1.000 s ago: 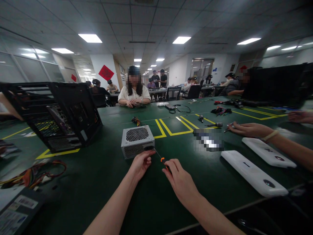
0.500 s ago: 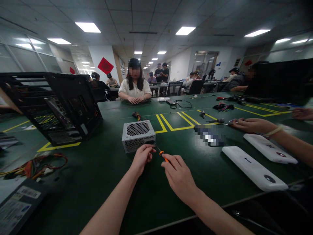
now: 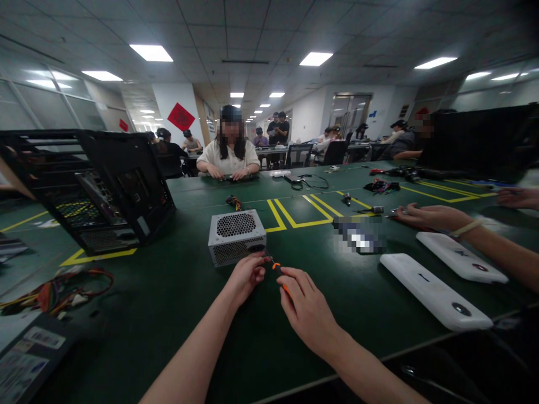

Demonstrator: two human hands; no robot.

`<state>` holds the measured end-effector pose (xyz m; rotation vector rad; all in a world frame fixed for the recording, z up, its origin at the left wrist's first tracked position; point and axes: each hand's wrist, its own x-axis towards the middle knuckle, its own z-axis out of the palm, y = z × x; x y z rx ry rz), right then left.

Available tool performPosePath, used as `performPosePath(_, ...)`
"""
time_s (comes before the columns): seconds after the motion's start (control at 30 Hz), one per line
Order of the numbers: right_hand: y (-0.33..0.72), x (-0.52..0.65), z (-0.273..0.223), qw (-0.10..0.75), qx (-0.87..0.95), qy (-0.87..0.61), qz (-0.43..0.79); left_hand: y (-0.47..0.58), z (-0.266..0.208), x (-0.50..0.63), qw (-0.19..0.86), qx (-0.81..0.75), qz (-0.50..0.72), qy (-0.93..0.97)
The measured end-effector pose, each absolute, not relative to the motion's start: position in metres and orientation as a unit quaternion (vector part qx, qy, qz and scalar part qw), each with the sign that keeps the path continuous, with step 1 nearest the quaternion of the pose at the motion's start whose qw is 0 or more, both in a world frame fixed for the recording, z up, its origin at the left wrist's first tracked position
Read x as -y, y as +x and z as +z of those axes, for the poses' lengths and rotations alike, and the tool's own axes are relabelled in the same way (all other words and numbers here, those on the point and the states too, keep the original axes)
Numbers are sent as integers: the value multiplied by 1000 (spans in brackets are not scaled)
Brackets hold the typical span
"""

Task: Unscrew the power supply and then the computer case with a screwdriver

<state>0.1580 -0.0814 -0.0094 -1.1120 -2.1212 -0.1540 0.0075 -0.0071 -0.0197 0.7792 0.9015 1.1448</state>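
A silver power supply unit (image 3: pixel 237 234) with a honeycomb grille sits on the green table (image 3: pixel 185 314) in front of me. Gripped in my right hand (image 3: pixel 309 306) is a screwdriver (image 3: pixel 277 268) with an orange and black handle, its thin shaft pointing up and left toward the unit's near right corner. Just in front of that corner, my left hand (image 3: pixel 245 278) has its fingers curled, thumb and index finger pressed together close to the screwdriver's tip. Whatever lies between those fingertips is too small to make out.
At left stand a black computer case (image 3: pixel 90 191) and another power supply (image 3: pixel 31 350) with bundled cables (image 3: pixel 54 292). Two white devices (image 3: pixel 435 292) lie right, beside a co-worker's hand (image 3: pixel 433 217) holding a small tool. Another person (image 3: pixel 229 151) sits opposite.
My left hand has drawn slightly back from the power supply unit, and the screwdriver's tip has come nearer its fingertips. The view has shifted a little.
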Motion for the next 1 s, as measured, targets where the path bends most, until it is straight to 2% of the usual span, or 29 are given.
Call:
performPosePath(0.27,159,79,-11,338,789,-507,-73,4,-23,3,710,-368,512,313)
performPosePath(0.63,159,79,-12,276,839,-451,-130,6,-24,2,711,-359,524,303)
performPosePath(1.0,157,79,-8,311,844,-429,-85,12,-24,0,709,-361,537,281)
